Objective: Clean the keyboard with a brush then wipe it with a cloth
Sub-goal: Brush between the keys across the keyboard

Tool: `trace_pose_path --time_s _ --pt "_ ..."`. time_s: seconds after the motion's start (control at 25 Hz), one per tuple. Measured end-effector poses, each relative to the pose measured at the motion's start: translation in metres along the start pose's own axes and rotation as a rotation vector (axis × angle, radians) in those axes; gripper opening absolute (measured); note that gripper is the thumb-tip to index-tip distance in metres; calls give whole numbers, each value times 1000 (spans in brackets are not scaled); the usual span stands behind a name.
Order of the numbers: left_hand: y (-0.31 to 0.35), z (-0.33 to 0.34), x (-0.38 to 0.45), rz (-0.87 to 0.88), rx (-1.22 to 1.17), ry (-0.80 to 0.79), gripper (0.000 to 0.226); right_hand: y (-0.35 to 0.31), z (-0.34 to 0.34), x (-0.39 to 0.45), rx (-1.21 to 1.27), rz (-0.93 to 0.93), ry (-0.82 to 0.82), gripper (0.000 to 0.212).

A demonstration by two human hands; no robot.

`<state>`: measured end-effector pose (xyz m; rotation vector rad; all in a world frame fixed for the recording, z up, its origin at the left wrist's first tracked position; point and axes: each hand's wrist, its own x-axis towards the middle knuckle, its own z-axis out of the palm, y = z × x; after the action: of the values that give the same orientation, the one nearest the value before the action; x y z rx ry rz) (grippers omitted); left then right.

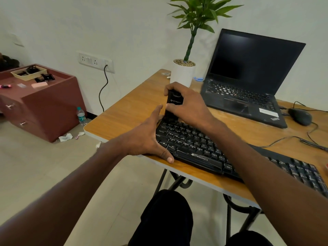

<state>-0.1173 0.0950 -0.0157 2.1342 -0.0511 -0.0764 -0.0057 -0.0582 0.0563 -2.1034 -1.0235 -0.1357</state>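
left hand spread against keyboard edge; right hand grip pinching brush

ZEBRONICS on keyboard, ThinkPad on laptop
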Motion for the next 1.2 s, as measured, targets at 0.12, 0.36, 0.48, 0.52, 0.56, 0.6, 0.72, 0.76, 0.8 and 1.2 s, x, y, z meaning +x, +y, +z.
trace_pose_path --time_s 0.12,0.36,0.48,0.52,0.56,0.6,0.72,0.76,0.8,1.2 --pt "-1 0 0 3 19 19 171 -4 0 3 -77 -36 2 30" --pt "1 0 0 13 16 26 171 0 2 2 2 -7 23 31" --pt "2 0 -1 9 24 21 169 1 1 2 64 16 -31 29" --pt "3 0 -1 10 29 27 170 0 1 3 48 17 -33 28" --pt "3 0 -1 9 29 34 170 -2 2 4 31 10 -18 28" --pt "2 0 -1 6 28 34 170 -3 2 4 33 0 -4 29" --pt "3 0 -1 0 28 19 171 -3 -1 4 74 52 -43 27" --pt "3 -1 -1 -3 29 21 171 -2 -2 6 46 81 -43 25" --pt "2 -1 -1 -6 27 24 171 -2 -3 7 -2 93 -23 24" --pt "4 -1 -1 12 0 0 168 8 -3 8 177 206 96 28"
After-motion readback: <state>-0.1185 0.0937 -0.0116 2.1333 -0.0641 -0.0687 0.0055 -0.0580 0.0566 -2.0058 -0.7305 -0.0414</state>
